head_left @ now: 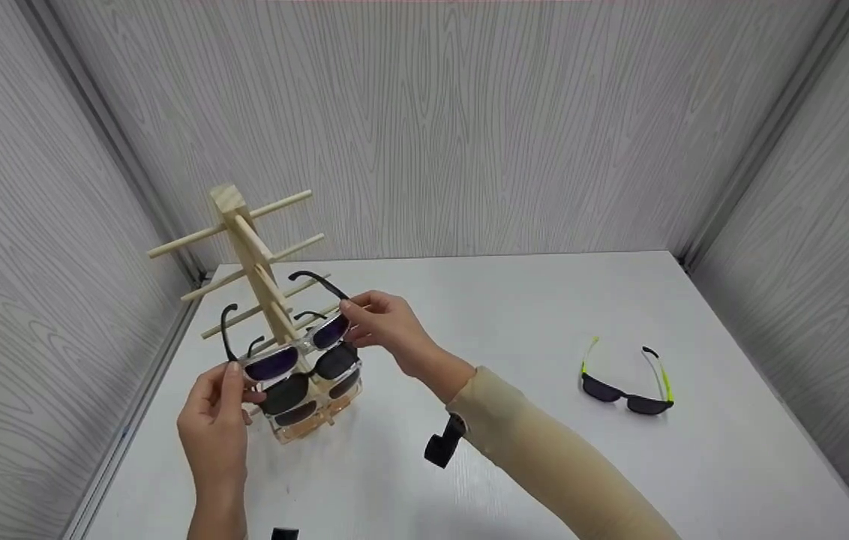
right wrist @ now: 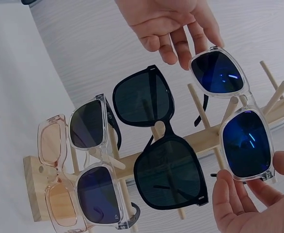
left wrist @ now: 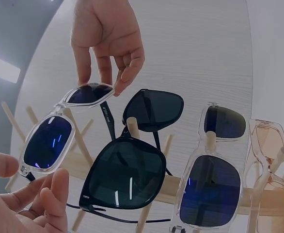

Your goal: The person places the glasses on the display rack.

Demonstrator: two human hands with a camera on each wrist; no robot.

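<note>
Both hands hold clear-framed sunglasses (head_left: 273, 363) with dark blue lenses by their two ends. My left hand (head_left: 216, 409) pinches the left hinge corner, and my right hand (head_left: 387, 326) pinches the right one. Their black temples point away toward the wooden display rack (head_left: 263, 289), which has pegs on both sides. In the right wrist view the glasses' bridge overlaps a peg (right wrist: 230, 109). Just below on the rack hang black-framed sunglasses (right wrist: 171, 174), then another clear-framed pair (right wrist: 98, 194), then a pale orange-framed pair (right wrist: 62, 204) lowest.
On the right of the white table (head_left: 514, 322) lie dark sunglasses (head_left: 623, 396) with yellow-green temples, opened out. The rack's upper pegs (head_left: 282, 202) stick out bare on both sides. Grey wood-grain panels (head_left: 424, 127) enclose the table at the back and sides.
</note>
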